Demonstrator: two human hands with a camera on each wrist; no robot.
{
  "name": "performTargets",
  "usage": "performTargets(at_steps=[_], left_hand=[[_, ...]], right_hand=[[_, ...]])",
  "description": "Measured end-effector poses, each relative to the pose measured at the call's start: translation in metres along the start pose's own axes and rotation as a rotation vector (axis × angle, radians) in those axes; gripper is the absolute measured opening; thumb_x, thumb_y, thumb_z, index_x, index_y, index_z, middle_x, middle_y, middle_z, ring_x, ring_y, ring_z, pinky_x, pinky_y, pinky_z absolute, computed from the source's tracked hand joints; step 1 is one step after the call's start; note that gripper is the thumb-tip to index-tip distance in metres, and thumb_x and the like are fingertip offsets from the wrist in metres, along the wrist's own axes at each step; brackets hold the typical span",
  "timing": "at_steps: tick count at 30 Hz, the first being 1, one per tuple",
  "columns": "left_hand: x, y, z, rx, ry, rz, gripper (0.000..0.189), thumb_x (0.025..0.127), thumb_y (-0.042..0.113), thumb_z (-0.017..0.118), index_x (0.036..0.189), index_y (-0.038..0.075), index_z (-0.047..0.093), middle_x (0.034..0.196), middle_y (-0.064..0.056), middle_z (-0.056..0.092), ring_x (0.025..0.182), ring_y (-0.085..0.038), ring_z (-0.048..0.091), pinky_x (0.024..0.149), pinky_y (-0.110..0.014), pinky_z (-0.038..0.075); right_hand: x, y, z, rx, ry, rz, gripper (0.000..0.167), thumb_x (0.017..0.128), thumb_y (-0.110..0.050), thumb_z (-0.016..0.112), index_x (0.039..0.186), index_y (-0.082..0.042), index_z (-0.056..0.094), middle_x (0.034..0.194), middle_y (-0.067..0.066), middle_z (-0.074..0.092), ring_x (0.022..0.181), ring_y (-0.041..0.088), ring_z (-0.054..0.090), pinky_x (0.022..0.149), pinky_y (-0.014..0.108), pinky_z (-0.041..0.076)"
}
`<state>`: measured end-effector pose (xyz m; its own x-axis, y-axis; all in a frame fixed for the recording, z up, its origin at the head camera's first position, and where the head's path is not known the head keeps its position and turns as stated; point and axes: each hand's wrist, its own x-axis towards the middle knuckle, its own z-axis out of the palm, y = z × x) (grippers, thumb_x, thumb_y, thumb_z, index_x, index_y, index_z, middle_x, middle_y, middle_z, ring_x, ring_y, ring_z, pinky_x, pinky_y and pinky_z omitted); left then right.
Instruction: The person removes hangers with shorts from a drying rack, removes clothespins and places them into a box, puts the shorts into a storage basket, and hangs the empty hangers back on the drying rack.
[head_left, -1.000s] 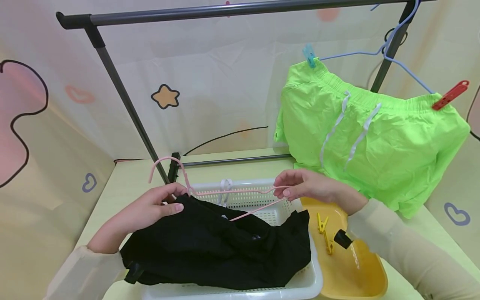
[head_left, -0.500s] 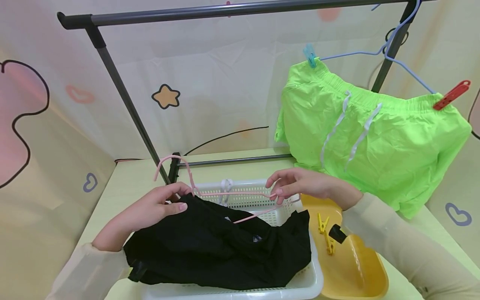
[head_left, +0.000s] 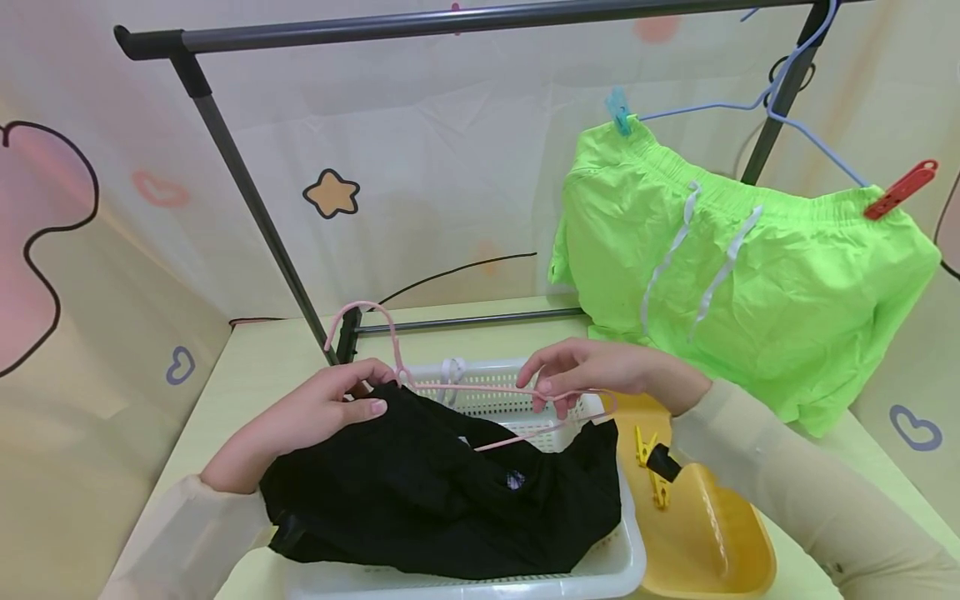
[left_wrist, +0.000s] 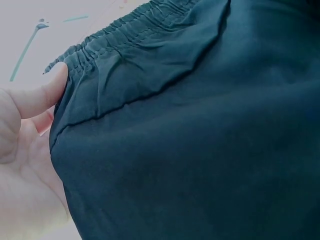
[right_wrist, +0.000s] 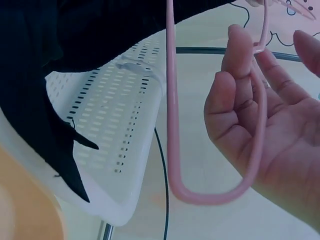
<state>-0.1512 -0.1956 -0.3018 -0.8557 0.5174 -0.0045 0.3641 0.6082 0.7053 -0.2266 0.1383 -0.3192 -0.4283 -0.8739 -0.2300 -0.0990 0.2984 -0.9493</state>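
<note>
Black shorts (head_left: 442, 500) with a gathered elastic waistband (left_wrist: 135, 31) lie over the white basket (head_left: 633, 558). My left hand (head_left: 315, 421) pinches the waistband's left corner; the thumb lies on the near side in the left wrist view. A pink clothes hanger (head_left: 472, 387) stands with its hook above my left hand, its lower bar running down into the shorts' waist opening. My right hand (head_left: 600, 371) holds the hanger near its right end, fingers curled at the bar. In the right wrist view, the hanger's rounded end (right_wrist: 215, 199) extends past those fingers and the thumb stands off it.
Green shorts (head_left: 735, 275) hang at right on a blue hanger (head_left: 705, 109), held by a blue clothespin (head_left: 618, 112) and a red one. A yellow tray (head_left: 720, 533) with yellow clothespins (head_left: 660, 487) sits right of the basket. A dark rack bar (head_left: 420, 23) spans overhead.
The pink hanger has shifted right, so its end now sticks out beyond my right hand. My right hand has moved left along it. My left hand has edged right with the waistband corner.
</note>
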Motion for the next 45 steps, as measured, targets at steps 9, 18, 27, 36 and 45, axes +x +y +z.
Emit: performTargets(at_steps=[9, 18, 27, 36, 45], left_hand=[[0.004, 0.000, 0.002, 0.002, 0.008, -0.014, 0.021, 0.086, 0.011, 0.054, 0.107, 0.005, 0.053, 0.110, -0.012, 0.055, 0.087, -0.020, 0.054, 0.081, -0.037, 0.043], [0.005, -0.001, 0.004, -0.007, 0.005, -0.023, 0.022, 0.087, 0.012, 0.054, 0.108, 0.006, 0.053, 0.111, -0.013, 0.055, 0.088, -0.020, 0.055, 0.081, -0.037, 0.043], [0.004, -0.001, 0.004, -0.004, 0.008, -0.024, 0.022, 0.087, 0.011, 0.053, 0.109, 0.006, 0.054, 0.109, -0.012, 0.056, 0.089, -0.020, 0.055, 0.082, -0.037, 0.043], [0.000, -0.006, 0.004, -0.004, 0.030, -0.033, 0.021, 0.086, 0.009, 0.055, 0.106, 0.005, 0.055, 0.105, -0.011, 0.056, 0.088, -0.020, 0.055, 0.079, -0.036, 0.043], [-0.004, -0.007, 0.004, -0.004, 0.047, -0.049, 0.020, 0.086, 0.009, 0.055, 0.106, 0.005, 0.055, 0.104, -0.012, 0.056, 0.087, -0.021, 0.054, 0.078, -0.035, 0.044]], right_hand=[[0.003, -0.001, 0.003, 0.052, -0.036, -0.024, 0.021, 0.089, -0.008, 0.050, 0.107, 0.003, 0.051, 0.078, 0.004, 0.058, 0.073, 0.014, 0.053, 0.066, 0.025, 0.048], [0.000, 0.003, 0.001, 0.048, 0.006, -0.043, 0.018, 0.087, -0.003, 0.049, 0.104, 0.003, 0.053, 0.073, 0.000, 0.057, 0.068, 0.010, 0.052, 0.064, 0.023, 0.046], [-0.009, 0.006, -0.006, 0.007, 0.090, -0.051, 0.024, 0.086, -0.003, 0.050, 0.106, 0.008, 0.055, 0.070, -0.003, 0.060, 0.063, 0.008, 0.051, 0.061, 0.023, 0.045], [-0.025, 0.010, -0.015, -0.011, 0.097, -0.114, 0.022, 0.087, -0.002, 0.049, 0.099, -0.013, 0.063, 0.071, -0.004, 0.060, 0.064, 0.009, 0.052, 0.061, 0.023, 0.046], [-0.042, 0.011, -0.025, -0.047, 0.094, -0.168, 0.026, 0.088, -0.001, 0.047, 0.100, -0.017, 0.063, 0.072, -0.005, 0.059, 0.064, 0.009, 0.051, 0.062, 0.024, 0.045]])
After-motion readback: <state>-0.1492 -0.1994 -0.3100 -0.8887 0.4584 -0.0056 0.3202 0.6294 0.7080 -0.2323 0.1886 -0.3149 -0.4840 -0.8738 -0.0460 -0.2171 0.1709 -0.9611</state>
